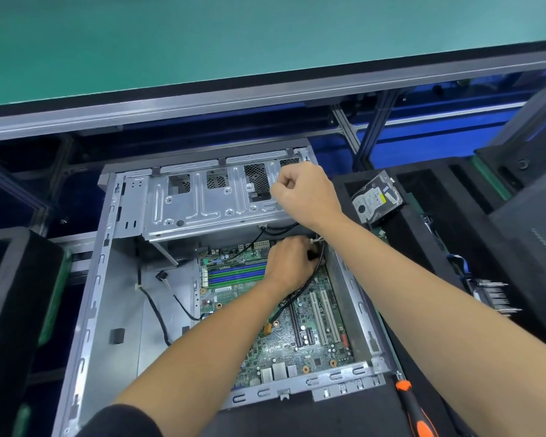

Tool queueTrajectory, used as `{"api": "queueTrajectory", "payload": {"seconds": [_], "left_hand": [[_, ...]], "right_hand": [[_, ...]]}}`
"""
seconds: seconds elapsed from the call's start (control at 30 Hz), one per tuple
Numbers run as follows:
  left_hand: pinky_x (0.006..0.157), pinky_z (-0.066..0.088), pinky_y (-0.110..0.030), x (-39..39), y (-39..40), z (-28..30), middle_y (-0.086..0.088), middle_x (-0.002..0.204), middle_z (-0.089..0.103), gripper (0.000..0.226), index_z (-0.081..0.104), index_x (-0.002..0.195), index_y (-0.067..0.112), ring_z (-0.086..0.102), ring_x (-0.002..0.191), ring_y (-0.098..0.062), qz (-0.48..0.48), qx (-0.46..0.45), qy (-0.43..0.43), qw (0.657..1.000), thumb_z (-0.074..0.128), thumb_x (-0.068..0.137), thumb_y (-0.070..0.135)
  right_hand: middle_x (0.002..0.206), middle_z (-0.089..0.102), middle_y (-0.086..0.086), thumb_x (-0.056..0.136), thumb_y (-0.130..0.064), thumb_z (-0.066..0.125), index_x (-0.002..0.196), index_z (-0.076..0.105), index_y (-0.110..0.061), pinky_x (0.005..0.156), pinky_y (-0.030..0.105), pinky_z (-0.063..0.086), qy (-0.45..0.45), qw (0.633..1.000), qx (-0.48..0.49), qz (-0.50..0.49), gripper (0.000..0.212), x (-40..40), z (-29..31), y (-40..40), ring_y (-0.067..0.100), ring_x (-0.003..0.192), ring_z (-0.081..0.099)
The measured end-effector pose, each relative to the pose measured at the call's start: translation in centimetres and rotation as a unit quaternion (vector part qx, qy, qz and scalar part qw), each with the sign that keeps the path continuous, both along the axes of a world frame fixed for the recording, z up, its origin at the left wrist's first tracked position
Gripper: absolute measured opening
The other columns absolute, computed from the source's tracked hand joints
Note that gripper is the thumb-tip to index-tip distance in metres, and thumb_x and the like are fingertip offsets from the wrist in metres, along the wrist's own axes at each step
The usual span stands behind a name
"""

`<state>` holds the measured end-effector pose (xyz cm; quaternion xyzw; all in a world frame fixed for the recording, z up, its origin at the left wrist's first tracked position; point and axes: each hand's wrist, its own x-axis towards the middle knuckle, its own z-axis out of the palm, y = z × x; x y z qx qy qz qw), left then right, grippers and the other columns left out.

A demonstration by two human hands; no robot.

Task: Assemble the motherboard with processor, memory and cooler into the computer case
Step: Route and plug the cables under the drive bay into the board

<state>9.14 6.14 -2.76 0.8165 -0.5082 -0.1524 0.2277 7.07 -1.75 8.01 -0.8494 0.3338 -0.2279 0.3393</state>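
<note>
Head view: lying open on black foam, computer case (85, 310), with motherboard (300, 329) sitting inside toward the right wall. Reaching over the board's far right corner, left hand (289, 261), fingers curling around a black cable (292, 299). Hovering above the drive cage (208, 200) at the far right, right hand (303, 192), clenching, seemingly pinching something too small to tell. Lying near right: orange-black screwdriver (415, 411). Resting far right: hard drive (377, 197).

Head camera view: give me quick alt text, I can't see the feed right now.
Both hands work inside the open computer case: the left hand grips black cables over the seated motherboard, the right hand is fisted at the drive cage. A hard drive and screwdriver lie right.
</note>
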Motion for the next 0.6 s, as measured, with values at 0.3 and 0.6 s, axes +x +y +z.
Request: {"api": "queueTrajectory", "payload": {"seconds": [0.3, 0.6], "left_hand": [[0.065, 0.042, -0.03, 0.64, -0.16, 0.67, -0.001, 0.089, 0.071, 0.018, 0.07, 0.085, 0.021, 0.063, 0.087, -0.026, -0.004, 0.015, 0.077, 0.997, 0.069, 0.079, 0.038], [0.057, 0.035, -0.03, 0.34, -0.07, 0.74, -0.006, 0.076, 0.066, 0.024, 0.052, 0.069, 0.021, 0.062, 0.079, -0.032, 0.003, 0.011, 0.066, 0.998, 0.072, 0.077, 0.032]], "right_hand": [[0.051, 0.047, -0.003, 0.076, -0.018, 0.056, 0.06, 0.054, -0.006, 0.055, 0.029, 0.045, 0.0, 1.0, -0.001, 0.004, 0.02, 0.0, -0.02, 0.11, 0.013, 0.053, 0.043], [0.055, 0.052, 0.003, 0.075, -0.02, 0.056, 0.062, 0.056, -0.007, 0.054, 0.027, 0.044, 0.002, 1.0, 0.006, 0.0, 0.019, 0.02, -0.24, 0.11, 0.013, 0.053, 0.044]]}}
